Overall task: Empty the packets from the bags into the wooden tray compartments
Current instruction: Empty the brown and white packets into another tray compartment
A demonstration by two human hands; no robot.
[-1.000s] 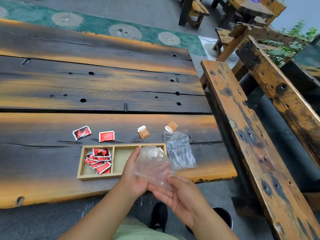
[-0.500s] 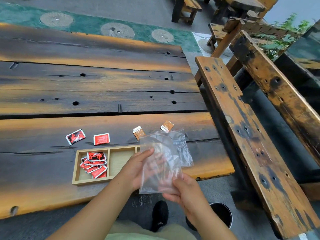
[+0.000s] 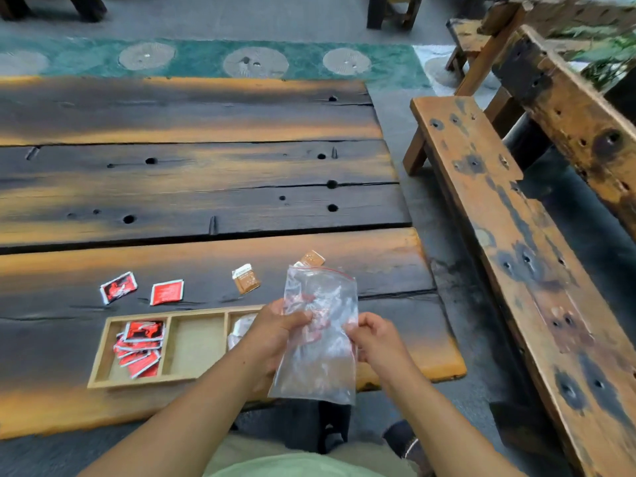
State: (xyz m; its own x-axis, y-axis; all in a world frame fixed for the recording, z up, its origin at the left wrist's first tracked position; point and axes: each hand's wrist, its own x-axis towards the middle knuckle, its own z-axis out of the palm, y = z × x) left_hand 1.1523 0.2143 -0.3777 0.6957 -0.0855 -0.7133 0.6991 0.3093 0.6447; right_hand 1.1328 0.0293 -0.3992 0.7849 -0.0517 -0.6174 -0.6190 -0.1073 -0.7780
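Observation:
I hold a clear zip bag [image 3: 318,352] upright over the table's near edge. My left hand [image 3: 275,330] grips its left side and my right hand [image 3: 373,335] pinches its right side. The wooden tray [image 3: 99,359] lies to the left with three compartments. Several red packets [image 3: 139,349] fill the left compartment, the middle one [image 3: 196,342] looks bare, and the right one shows white packets [image 3: 241,330], partly hidden by my left hand. Two red packets [image 3: 118,287] [image 3: 167,291] and two brown packets [image 3: 246,278] [image 3: 312,259] lie loose beyond the tray.
The tray sits on a dark, scorched plank table [image 3: 206,187]. A long wooden bench [image 3: 516,242] runs along the right side, with a gap of floor between it and the table. My shoe [image 3: 401,438] shows below the table edge.
The bag has been raised and straightened. My right hand moved from its bottom up to its right side. The view shifted, so the tray sits further left.

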